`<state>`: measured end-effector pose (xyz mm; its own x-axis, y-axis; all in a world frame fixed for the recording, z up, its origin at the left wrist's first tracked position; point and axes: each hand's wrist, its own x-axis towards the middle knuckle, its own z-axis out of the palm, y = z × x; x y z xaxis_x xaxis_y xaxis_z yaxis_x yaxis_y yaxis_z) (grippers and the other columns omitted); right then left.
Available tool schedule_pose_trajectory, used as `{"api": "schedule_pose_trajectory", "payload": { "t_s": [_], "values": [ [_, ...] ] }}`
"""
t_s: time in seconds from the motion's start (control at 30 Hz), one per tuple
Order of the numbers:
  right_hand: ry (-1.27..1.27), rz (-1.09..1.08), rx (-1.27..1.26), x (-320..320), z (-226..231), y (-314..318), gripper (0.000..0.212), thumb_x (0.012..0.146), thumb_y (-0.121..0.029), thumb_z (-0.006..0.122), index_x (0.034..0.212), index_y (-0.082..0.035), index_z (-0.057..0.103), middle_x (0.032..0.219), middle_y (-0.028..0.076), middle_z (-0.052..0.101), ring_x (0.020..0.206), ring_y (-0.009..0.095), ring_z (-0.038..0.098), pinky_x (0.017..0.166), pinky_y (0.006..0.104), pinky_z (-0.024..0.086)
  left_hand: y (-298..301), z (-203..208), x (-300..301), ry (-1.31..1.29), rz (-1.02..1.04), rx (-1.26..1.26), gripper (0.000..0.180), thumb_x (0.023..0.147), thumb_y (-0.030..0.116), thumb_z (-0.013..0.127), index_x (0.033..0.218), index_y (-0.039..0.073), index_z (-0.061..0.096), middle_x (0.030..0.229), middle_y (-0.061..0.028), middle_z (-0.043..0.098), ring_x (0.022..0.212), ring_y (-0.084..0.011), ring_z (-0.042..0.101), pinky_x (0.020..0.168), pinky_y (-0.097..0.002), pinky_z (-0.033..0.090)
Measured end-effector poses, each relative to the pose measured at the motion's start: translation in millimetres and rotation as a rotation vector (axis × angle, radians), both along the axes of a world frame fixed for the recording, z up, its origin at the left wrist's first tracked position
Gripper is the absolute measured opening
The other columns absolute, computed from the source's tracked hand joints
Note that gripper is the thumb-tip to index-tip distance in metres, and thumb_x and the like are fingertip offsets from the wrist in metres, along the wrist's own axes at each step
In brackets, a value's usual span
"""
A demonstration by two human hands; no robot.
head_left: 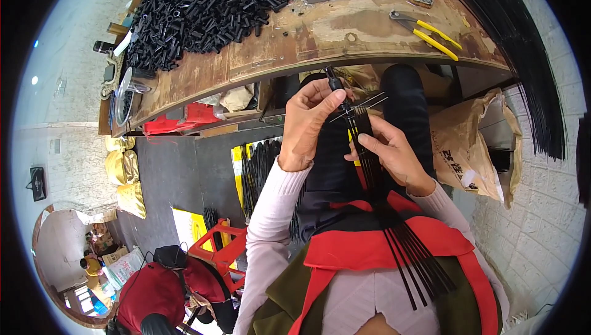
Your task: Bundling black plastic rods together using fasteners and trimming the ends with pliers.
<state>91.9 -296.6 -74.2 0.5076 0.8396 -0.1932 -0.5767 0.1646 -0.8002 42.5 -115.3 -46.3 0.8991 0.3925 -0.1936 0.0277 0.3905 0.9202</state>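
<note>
Pale top (345, 301) and broad red cloth band (338, 253) lay nearest the camera, below the hands. Slender, straight black rods (418, 255) fanned over the band. Left hand (305, 119) pinched a dark tubular shaft (333, 81) near its upper end; right hand (393, 150), just beside it, held the rod bundle between thumb and fingers. Whether rods and shaft were joined could not be told. The step in hand was judged to be fitting rods to shaft; the next move would call for a steady left pinch while the right aligned a rod. Beyond the hands, a scuffed wooden counter (351, 21) bore heaped short black tubes (203, 12) leftward and pliers (435, 44) with smooth yellow handles rightward. Creased brown paper sack (458, 144): right of the right hand.
</note>
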Motion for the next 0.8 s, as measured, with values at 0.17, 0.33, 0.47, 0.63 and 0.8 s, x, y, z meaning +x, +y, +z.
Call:
{"api": "schedule_pose_trajectory", "payload": {
  "t_s": [0.17,0.33,0.47,0.63,0.8],
  "values": [
    [0.008,0.022,-0.022,3,-4,0,0.037,0.099,-0.007,0.053,0.134,0.003,0.046,0.101,0.007,0.057,0.087,0.016,0.061,0.087,0.0422,0.057,-4,4,0,0.052,0.047,0.103,0.035,0.087,0.013,0.073,0.117,-0.003,0.064,0.102,-0.0109,0.071,0.091,-0.0138,0.066,0.081,-0.0246,0.053],
    [0.004,0.014,-0.024,6,-2,-1,0.038,0.098,-0.007,0.053,0.134,0.002,0.046,0.101,0.007,0.057,0.088,0.016,0.060,0.087,0.0432,0.056,-5,3,2,0.057,0.070,0.203,0.039,0.087,0.012,0.073,0.121,-0.004,0.062,0.104,-0.0116,0.071,0.095,-0.0148,0.067,0.084,-0.0258,0.053],
    [0.013,0.020,-0.012,8,-4,-1,0.039,0.098,-0.007,0.053,0.136,0.002,0.045,0.101,0.006,0.057,0.088,0.016,0.060,0.088,0.0441,0.056,-5,-1,3,0.030,0.051,0.183,0.039,0.088,0.012,0.071,0.123,-0.004,0.061,0.105,-0.0127,0.070,0.097,-0.0162,0.066,0.086,-0.0271,0.053],
    [0.049,0.040,0.020,10,-5,-3,0.040,0.098,-0.009,0.053,0.136,0.001,0.046,0.101,0.006,0.057,0.088,0.015,0.060,0.088,0.0446,0.056,1,0,5,-0.016,-0.077,0.100,0.037,0.091,0.012,0.067,0.124,-0.004,0.059,0.105,-0.0130,0.070,0.097,-0.0175,0.066,0.088,-0.0279,0.052],
    [0.043,0.048,0.021,12,-4,-5,0.039,0.098,-0.010,0.054,0.135,0.001,0.046,0.102,0.006,0.057,0.088,0.015,0.060,0.088,0.0447,0.056,2,1,3,-0.057,-0.130,0.108,0.033,0.093,0.010,0.064,0.122,-0.005,0.059,0.103,-0.0103,0.070,0.095,-0.0132,0.065,0.086,-0.0251,0.051]
  ]
}}
